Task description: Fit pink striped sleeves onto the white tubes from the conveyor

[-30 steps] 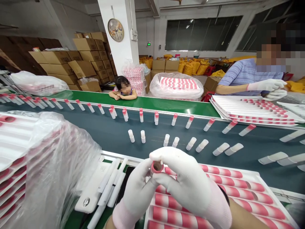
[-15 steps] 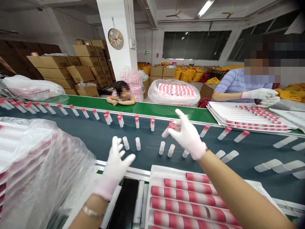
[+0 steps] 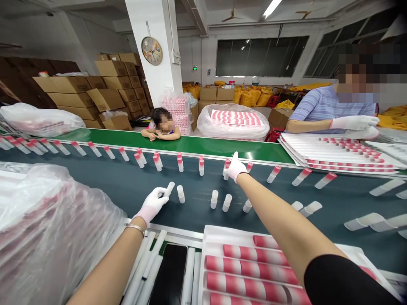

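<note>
My left hand (image 3: 155, 206), in a white glove, pinches a plain white tube (image 3: 170, 189) that tilts to the right over the dark conveyor belt. Just right of it, another white tube (image 3: 181, 194) stands upright. Farther out, my gloved right hand (image 3: 237, 168) has its fingers on a red-and-white tube (image 3: 226, 173) standing on the belt, with one finger pointing up. The hand partly hides that tube. Red-topped tubes such as this one (image 3: 180, 162) stand in a line along the belt's far side.
In front of me lies a white tray (image 3: 206, 237) with rows of red-and-white tubes. Left of it are a black phone (image 3: 170, 271) and white rods (image 3: 151, 264). A plastic-wrapped stack (image 3: 63, 220) stands at left. Across the belt, a gloved co-worker (image 3: 321, 108) sits behind stacked trays (image 3: 295, 148); another person leans on the green ledge (image 3: 203, 144).
My left hand has reached forward and closed on a white tube. My right hand has moved slightly farther out, and the tube at its fingers has gone from tilted to upright.
</note>
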### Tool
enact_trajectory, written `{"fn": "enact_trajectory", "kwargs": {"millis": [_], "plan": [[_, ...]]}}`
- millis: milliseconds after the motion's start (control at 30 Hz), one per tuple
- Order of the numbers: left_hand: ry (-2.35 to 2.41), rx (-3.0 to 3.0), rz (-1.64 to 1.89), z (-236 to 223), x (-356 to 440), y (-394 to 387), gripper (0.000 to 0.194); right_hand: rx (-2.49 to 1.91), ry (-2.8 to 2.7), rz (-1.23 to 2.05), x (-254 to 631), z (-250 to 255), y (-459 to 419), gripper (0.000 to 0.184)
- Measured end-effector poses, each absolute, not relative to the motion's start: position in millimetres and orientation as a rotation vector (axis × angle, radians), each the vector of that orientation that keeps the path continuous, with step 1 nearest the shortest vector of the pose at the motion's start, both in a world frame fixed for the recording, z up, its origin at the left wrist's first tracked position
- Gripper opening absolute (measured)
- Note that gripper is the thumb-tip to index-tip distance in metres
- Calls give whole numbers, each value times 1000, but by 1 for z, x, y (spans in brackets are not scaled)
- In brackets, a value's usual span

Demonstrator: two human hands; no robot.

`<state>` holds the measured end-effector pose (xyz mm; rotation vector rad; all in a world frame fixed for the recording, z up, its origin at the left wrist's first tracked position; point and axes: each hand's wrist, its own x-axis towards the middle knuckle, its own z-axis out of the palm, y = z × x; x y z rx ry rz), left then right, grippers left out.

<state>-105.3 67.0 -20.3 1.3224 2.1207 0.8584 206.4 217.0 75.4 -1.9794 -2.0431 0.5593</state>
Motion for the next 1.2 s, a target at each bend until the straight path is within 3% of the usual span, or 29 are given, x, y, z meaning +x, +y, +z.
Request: {"fn": "enact_trajectory", "kwargs": {"millis": [100,267,433,733,900,1133,1200], "plan": [[2172,1362,758,-20,-109,63,41,-1896,-2137,420,222,95,190,63],[2170,1494,587,-12,-101,68,72,-1667,-2517,478,253,112,101,26],[2237,1556,398,1,-90,84,54,-1645,-2792,636,271,96,61,26],[2504,1285,270,32,-93,86,32,-1632,-2812,666,289,79,45,32],[2442,1374,513,64,-60,34,30,-1451,-2990,705,264,63,35,22],[1889,1357,1096,83,39,-54,40,-1357,-2990,740,246,63,39,4],[1817,1360,1120,83,54,-66,44,-1344,-2871,738,253,69,39,8]]}}
